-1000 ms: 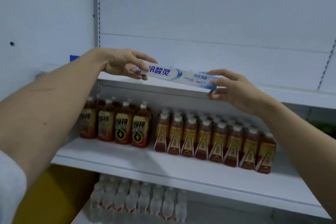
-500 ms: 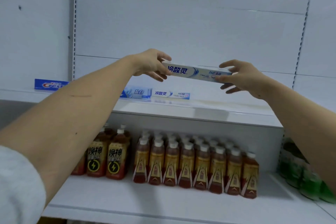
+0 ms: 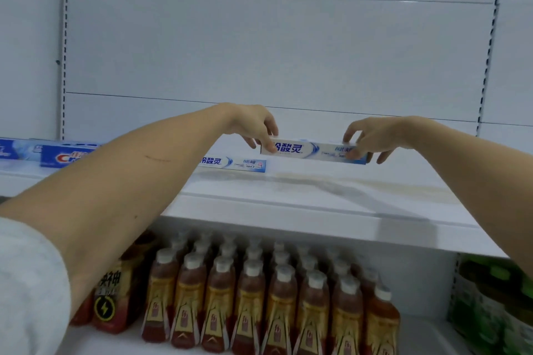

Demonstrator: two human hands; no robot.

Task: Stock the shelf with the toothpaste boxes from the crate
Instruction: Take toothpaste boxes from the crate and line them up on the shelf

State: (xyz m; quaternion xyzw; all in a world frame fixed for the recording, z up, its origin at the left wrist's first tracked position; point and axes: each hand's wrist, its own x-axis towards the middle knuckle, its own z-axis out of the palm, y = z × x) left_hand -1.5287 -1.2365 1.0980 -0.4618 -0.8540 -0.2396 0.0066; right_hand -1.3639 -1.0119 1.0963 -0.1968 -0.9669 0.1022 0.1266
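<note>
A long white and blue toothpaste box hangs level just above the back of the upper shelf. My left hand pinches its left end and my right hand pinches its right end. A matching box lies on the shelf right beside it to the left. Further left lie a blue Crest box and another pale box. The crate is out of view.
Below the upper shelf stand rows of amber tea bottles, dark energy drink bottles on the left and green packs at the right. The shelf's white back panel rises behind the boxes.
Both hands have carried the toothpaste box up and back over the upper shelf, lowering it toward the surface beside the matching box. The camera has tilted up.
</note>
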